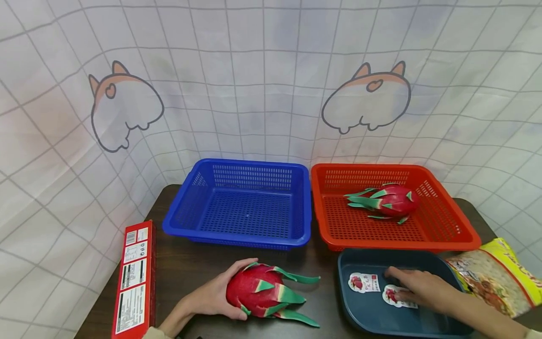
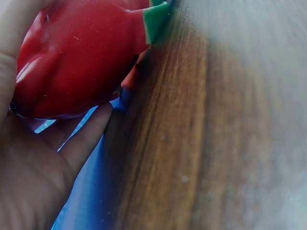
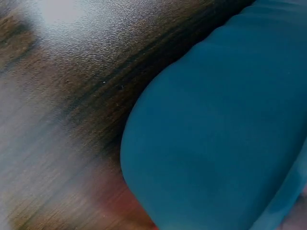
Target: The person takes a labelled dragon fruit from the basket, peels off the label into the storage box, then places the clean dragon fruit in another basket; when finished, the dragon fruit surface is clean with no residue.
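Observation:
A red dragon fruit (image 1: 258,289) with green leaf tips lies low over the table, its leaves pointing right. My left hand (image 1: 222,292) grips its rounded end, thumb on the near side and fingers on the far side; the left wrist view shows the palm behind the fruit (image 2: 81,57). Over a dark blue tray (image 1: 360,315) reaches my right hand (image 1: 423,289), its fingers apart. Its lower digit overlaps one dragon fruit label (image 1: 400,297) in the tray. Another such label (image 1: 364,282) lies to the left. The right wrist view has only the tray's side (image 3: 206,129), the fingers hidden.
Behind stand a blue basket (image 1: 237,240) and a red basket (image 1: 334,207) holding another dragon fruit (image 1: 395,201). A red box (image 1: 134,278) lies at the left. A yellow noodle packet (image 1: 499,278) sits right of the tray. A grid-patterned curtain (image 1: 254,84) hangs behind.

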Demonstrator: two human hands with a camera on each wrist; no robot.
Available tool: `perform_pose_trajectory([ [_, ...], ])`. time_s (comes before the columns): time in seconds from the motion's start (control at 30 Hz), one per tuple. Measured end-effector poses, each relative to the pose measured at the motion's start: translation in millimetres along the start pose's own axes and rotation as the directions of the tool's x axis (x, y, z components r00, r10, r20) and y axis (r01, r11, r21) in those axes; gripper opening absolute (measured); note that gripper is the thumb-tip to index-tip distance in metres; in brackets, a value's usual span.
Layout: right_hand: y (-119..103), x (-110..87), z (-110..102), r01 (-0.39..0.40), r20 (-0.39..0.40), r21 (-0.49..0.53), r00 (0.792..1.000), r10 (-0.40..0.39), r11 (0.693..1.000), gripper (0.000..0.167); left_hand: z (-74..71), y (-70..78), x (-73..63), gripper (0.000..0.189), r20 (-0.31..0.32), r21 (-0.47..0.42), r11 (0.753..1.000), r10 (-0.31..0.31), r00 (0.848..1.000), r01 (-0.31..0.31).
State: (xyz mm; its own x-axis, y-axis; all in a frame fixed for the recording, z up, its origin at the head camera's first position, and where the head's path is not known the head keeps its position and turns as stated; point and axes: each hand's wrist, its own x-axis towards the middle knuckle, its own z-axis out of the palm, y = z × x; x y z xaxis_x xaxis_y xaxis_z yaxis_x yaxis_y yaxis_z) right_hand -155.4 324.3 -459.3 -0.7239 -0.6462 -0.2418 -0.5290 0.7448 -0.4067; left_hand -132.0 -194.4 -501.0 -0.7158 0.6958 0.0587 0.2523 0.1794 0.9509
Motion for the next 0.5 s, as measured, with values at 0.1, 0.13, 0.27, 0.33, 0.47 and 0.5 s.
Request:
perform_pose_trajectory([
  [0.1, -1, -0.7, -2, -0.071, -0.013, -0.033, 0.997, 0.07, 0.997, 0.034, -0.5, 0.3, 1.1, 0.1, 0.003, 0.002, 1.0, 0.007, 1.0, -0.007],
  [0.13, -2, -0.7, -3, -0.103, -0.017, -0.045, 0.995, 0.103, 0.994, 0.033, -0.5, 0.2, 1.5, 0.1, 0.005, -0.002, 1.0, 0.004, 1.0, -0.004],
  [0.27, -3, -1.2, -5, -0.18, -0.063, -0.114, 0.983, 0.174, 0.977, 0.027, -0.7, 0.4, 2.0, 0.1, 0.009, -0.006, 1.0, 0.009, 1.0, -0.009],
  [0.33, -3, -2.9, -5, -0.189, -0.094, -0.126, 0.979, 0.178, 0.974, 0.024, -0.8, 0.6, 1.6, 0.1, 0.012, -0.014, 1.0, 0.0, 1.0, 0.0],
  [0.47, -5, -7.2, -11, -0.144, -0.15, -0.122, 0.981, 0.126, 0.982, 0.019, -1.0, 1.9, 0.2, 0.1, 0.01, -0.013, 1.0, -0.02, 1.0, 0.02],
  [0.5, -6, -8.8, -14, -0.121, -0.158, -0.114, 0.982, 0.102, 0.986, 0.018, -1.1, 2.1, -0.1, 0.1, 0.008, -0.002, 1.0, -0.021, 1.0, 0.021],
])
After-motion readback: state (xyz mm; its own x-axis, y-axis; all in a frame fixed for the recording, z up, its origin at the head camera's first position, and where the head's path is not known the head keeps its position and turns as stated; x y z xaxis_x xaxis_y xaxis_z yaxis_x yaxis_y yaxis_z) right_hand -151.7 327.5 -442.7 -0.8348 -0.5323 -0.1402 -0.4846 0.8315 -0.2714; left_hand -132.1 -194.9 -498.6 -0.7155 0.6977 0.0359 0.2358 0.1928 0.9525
